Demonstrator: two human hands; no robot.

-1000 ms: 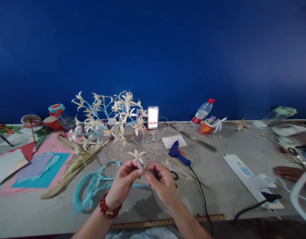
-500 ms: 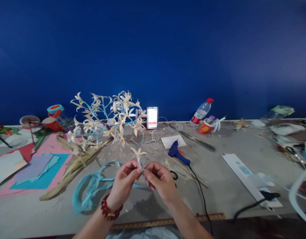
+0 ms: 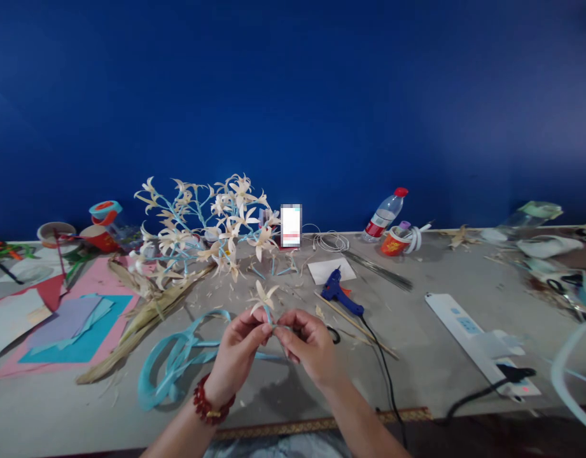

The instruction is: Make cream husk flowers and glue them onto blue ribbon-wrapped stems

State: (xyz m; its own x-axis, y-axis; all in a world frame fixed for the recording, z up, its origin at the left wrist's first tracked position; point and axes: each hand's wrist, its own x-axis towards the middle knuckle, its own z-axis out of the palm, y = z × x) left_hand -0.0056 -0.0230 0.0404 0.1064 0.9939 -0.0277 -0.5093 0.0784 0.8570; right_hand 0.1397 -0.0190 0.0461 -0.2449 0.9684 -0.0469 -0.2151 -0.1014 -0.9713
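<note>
A single cream flower (image 3: 263,296) with narrow pointed petals stands up from my fingertips on a light blue wrapped stem. My left hand (image 3: 242,346), with red beads at the wrist, pinches that stem below the bloom. Close beside it, my right hand (image 3: 306,343) is closed at the fingertips on the light blue tape by the stem. Part of the tape between the fingers is hidden. Loops of light blue tape (image 3: 154,375) lie on the table to the left of my hands.
Behind my hands stand cream flowers on blue stems (image 3: 242,216). A blue glue gun (image 3: 340,292) lies right of centre, its cord running forward. Further right are a power strip (image 3: 464,337) and a bottle (image 3: 385,216). Coloured sheets (image 3: 83,324) and dried husks (image 3: 144,324) lie left.
The flower has turned and tilted, so its petals face more toward me. Both hands keep nearly the same place and stay closed.
</note>
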